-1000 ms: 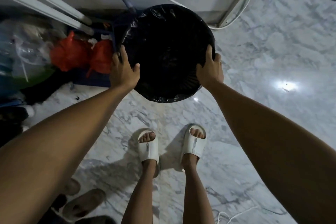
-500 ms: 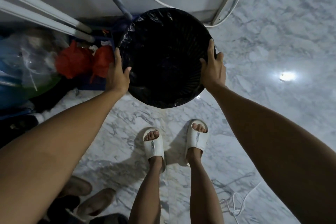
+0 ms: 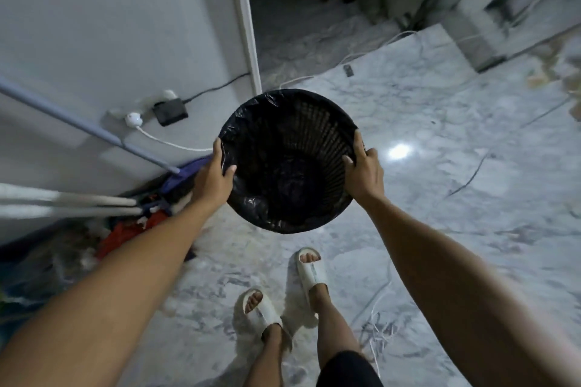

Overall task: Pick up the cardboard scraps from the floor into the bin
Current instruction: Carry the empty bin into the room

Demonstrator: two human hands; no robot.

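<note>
Both hands on the bin [image 3: 289, 160]; left hand [image 3: 213, 181] grips the left rim, thumb hooked inside, fingers outside; right hand [image 3: 364, 173] grips the right rim the same way; bin is black mesh with a black liner bag (liner bunched at the bottom), held up off the marble floor [image 3: 440, 166], out in front of the feet in white slides [image 3: 311, 270]; nothing else in either hand; cardboard scraps: brownish bits at the floor's far right edge [image 3: 540, 78], probably those, too blurred to confirm; wall [image 3: 94, 25] on the left carries a socket with plugs [image 3: 157, 111]; red bags [image 3: 125, 234] along its base.
</note>
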